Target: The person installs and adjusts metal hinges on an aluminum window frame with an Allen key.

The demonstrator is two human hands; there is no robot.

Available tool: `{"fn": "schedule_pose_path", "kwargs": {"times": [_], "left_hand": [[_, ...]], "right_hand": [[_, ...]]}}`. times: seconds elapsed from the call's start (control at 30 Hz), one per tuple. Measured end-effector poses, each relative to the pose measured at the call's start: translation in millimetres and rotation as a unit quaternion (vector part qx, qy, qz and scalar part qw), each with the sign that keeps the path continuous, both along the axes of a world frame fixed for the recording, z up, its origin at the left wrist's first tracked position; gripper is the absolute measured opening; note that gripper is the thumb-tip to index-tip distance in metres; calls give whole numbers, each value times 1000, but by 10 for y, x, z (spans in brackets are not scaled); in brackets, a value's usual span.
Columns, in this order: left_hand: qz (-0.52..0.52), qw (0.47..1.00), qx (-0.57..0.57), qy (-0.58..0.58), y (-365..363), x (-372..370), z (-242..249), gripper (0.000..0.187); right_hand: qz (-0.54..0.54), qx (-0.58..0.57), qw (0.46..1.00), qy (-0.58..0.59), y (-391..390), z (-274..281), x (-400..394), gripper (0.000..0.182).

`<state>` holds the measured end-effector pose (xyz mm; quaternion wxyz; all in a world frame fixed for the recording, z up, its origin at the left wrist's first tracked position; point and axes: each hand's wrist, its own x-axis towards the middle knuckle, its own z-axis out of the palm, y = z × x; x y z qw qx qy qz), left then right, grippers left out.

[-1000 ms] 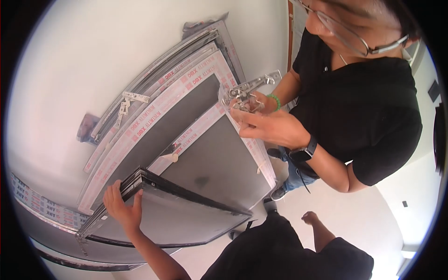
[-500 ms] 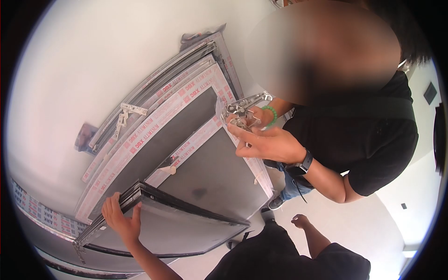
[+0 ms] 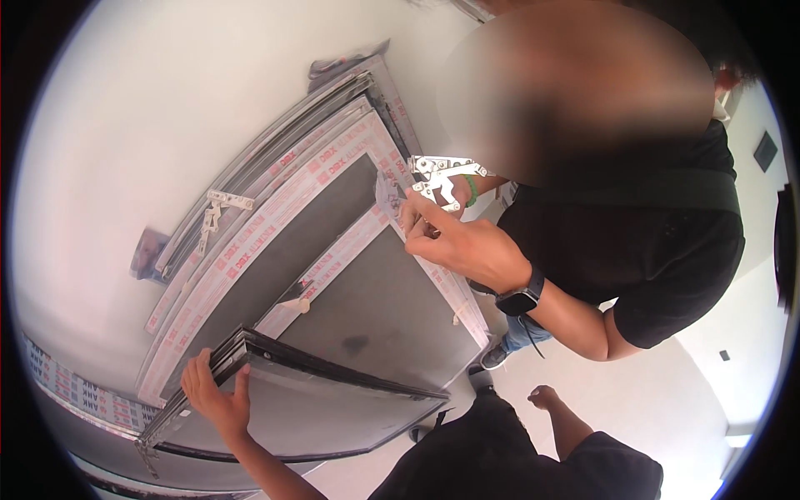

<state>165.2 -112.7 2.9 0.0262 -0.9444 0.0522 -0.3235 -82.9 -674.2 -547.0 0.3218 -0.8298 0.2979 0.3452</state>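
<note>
My left hand grips the upper corner of a dark-framed glass window sash, fingers over the edge and thumb on the near side. The sash leans at a tilt, with a metal hinge arm hanging at its lower left end. My right hand hangs low beside my body, apart from everything, its fingers curled with nothing visible in them. Across from me, a person in a black shirt holds a silver folding hinge in both hands.
Several frames wrapped in printed aluminium film lean against the white wall. Another metal hinge rests on their edges. The person's watch and shoe are close by. More film-wrapped profiles lie at the left.
The other person has turned the folding hinge so its flat side shows, and their near hand has shifted slightly left. My hands and the sash stay nearly where they were.
</note>
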Motion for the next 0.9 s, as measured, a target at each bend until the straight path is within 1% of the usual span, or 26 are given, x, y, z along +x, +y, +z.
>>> {"fn": "schedule_pose_path", "kwargs": {"times": [0.37,0.43,0.67,0.73,0.8,0.9], "left_hand": [[-4,1000,0,-6,4,18,-17,66],[-27,998,25,-48,-42,39,-2,64],[-19,999,18,-33,-24,25,-16,65],[-19,999,7,-30,-32,22,-19,65],[-24,999,21,-40,-22,30,-30,65],[-27,998,28,-52,-35,12,-19,64]], "right_hand": [[-13,10,1000,-16,101,-45,5,36],[-15,13,1000,-23,133,-86,17,36],[-20,25,999,-17,186,-198,63,37],[-16,27,999,-26,169,-215,55,37],[-19,27,999,-8,126,-226,57,40],[-8,20,1000,-3,3,-253,98,38]]}}
